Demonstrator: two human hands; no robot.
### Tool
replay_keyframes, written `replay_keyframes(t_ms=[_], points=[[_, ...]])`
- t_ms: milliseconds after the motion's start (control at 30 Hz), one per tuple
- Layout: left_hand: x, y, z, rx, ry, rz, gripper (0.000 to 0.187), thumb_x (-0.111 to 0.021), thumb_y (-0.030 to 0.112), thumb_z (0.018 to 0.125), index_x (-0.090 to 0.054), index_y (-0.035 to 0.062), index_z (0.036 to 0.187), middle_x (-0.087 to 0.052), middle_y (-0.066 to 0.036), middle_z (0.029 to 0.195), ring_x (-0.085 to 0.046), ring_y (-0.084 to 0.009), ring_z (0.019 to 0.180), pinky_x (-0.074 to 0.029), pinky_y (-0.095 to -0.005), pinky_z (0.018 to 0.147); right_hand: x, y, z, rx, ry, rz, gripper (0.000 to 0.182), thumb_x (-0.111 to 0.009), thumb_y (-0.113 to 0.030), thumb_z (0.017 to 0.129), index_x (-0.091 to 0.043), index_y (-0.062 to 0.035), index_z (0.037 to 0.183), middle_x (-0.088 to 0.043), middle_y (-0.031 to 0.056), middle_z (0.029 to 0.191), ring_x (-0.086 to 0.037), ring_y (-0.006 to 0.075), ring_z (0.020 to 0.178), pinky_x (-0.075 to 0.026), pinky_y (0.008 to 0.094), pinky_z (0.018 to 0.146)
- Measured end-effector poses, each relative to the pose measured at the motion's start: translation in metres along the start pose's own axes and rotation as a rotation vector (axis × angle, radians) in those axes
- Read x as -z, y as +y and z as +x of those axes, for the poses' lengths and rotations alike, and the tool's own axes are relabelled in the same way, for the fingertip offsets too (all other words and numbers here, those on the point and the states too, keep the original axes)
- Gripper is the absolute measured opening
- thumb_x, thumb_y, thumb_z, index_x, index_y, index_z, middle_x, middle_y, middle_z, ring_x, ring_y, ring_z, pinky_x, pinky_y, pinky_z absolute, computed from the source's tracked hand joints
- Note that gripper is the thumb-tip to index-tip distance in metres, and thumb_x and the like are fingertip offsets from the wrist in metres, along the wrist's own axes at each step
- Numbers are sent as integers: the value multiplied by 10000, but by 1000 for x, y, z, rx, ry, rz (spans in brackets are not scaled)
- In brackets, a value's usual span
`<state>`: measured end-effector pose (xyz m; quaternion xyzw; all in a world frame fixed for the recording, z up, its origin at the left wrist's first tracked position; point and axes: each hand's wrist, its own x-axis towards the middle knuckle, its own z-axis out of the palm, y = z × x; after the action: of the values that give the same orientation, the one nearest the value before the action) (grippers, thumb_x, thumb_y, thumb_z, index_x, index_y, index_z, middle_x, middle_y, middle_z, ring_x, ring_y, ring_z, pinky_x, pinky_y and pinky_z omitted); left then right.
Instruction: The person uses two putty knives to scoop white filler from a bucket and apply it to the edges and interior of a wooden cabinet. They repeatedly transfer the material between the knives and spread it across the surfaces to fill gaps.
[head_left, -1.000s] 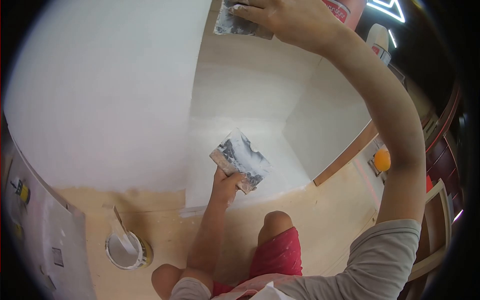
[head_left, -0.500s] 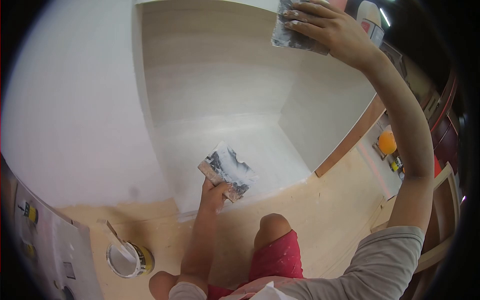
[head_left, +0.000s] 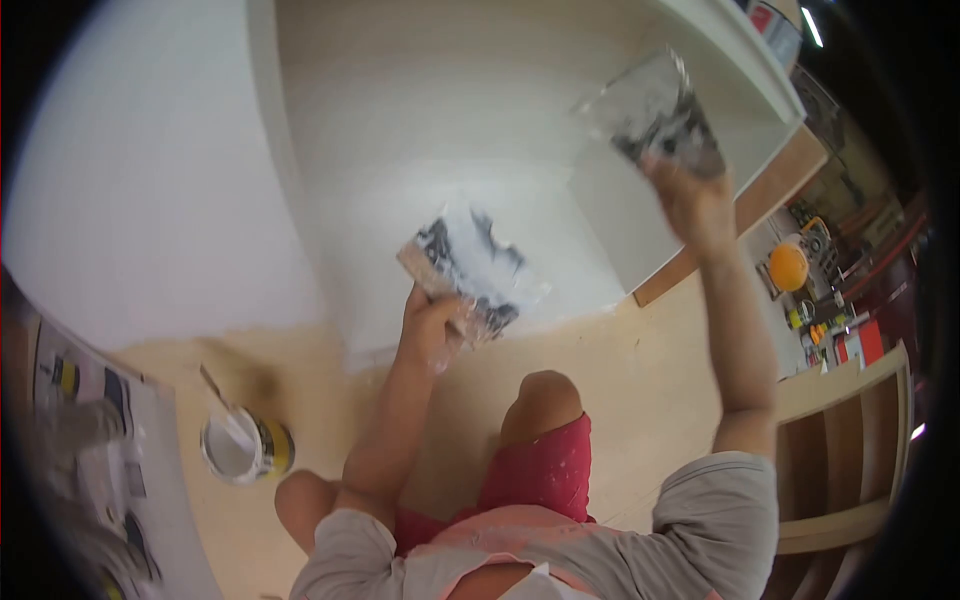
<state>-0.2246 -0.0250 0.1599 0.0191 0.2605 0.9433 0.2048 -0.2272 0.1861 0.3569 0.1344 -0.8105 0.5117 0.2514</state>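
My left hand grips a wide flat scraper by its brown edge, low in front of the white recess. White paste lies across its dark blade. A second scraper, smeared with white and grey, is held in my right hand at the right side of the recess. Its blade points up and is blurred by motion. The two scrapers are apart. Behind them is the recess's pale inner wall.
An open bucket of white paste with a stick in it stands at lower left. A white panel rises on the left. At right are a wooden frame, an orange round object and a red box.
My right hand has come down from the top of the recess with its scraper, whose blade now points up. The view has shifted, and the left scraper sits slightly higher in it.
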Motion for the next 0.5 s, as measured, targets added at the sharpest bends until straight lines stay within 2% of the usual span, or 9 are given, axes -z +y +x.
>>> replay_keyframes(t_ms=[33, 100, 133, 200, 267, 367, 433, 467, 500], points=[[-2, -1, -1, -10, 36, -1, 500, -440, -85, 666, -354, 5, 1150, -504, -132, 1010, -545, -220, 876, -491, -365, 717, -16, 15, -24, -28, -11, 214, 313, -572, 11, 735, -526, 53, 1042, -593, 81, 942, -520, 110, 826, -419, 262, 775], [-10, -7, -4, -129, -123, -212, 492, -439, -61, 667, -342, -10, 1147, -527, -145, 922, -564, -220, 617, -538, -359, 494, -25, 37, -59, 35, -190, -121, 349, -471, 126, 698, -506, 53, 1037, -565, 125, 990, -541, 251, 944, -410, 290, 802], [-19, -6, -10, -152, -80, -209, 492, -439, -61, 667, -342, -10, 1147, -527, -145, 922, -564, -220, 617, -538, -359, 494, -33, 46, -61, 26, -226, -88, 349, -471, 126, 698, -506, 53, 1037, -565, 125, 990, -541, 251, 944, -410, 290, 802], [-35, -5, -12, -221, -123, -211, 488, -426, -56, 668, -334, -20, 1146, -529, -160, 931, -588, -240, 612, -550, -392, 470, -50, 67, -59, 566, -539, 9, 446, -447, 171, 643, -509, 23, 1059, -550, 185, 1038, -518, 328, 1008, -402, 290, 817], [-34, -7, -13, -301, -123, -146, 512, -419, -61, 657, -323, -32, 1158, -529, -167, 957, -606, -252, 697, -546, -360, 493, -48, 73, -55, 584, -575, 41, 474, -438, 177, 621, -521, 3, 1054, -529, 224, 1066, -494, 349, 1046, -398, 279, 805], [-41, -6, -13, -340, 1, -118, 508, -442, -85, 659, -351, 19, 1147, -521, -122, 949, -566, -196, 747, -499, -315, 573, -42, 89, -47, 475, -570, -48, 631, -399, 220, 531, -525, -26, 1098, -545, 166, 1079, -444, 325, 1111, -364, 314, 906], [-45, 18, -34, -455, -30, 28, 507, -479, -79, 661, -361, 20, 1144, -528, -114, 923, -571, -193, 704, -497, -298, 537, -58, 110, -43, 298, -653, -130, 465, -454, 151, 648, -541, -21, 1071, -576, 142, 1027, -522, 261, 1028, -385, 283, 869], [-39, 36, -46, -483, 2, 32, 507, -479, -79, 661, -361, 20, 1144, -528, -114, 923, -571, -193, 704, -497, -298, 537, -77, 116, -51, 311, -682, -101, 465, -454, 151, 648, -541, -21, 1071, -576, 142, 1027, -522, 261, 1028, -385, 283, 869], [-40, 59, -54, -522, 58, 121, 480, -499, -73, 665, -379, 16, 1121, -534, -108, 896, -570, -188, 682, -495, -300, 537, -92, 117, -59, 43, -703, -107, 352, -475, 73, 717, -551, -13, 1049, -595, 114, 972, -540, 207, 942, -399, 265, 825]])
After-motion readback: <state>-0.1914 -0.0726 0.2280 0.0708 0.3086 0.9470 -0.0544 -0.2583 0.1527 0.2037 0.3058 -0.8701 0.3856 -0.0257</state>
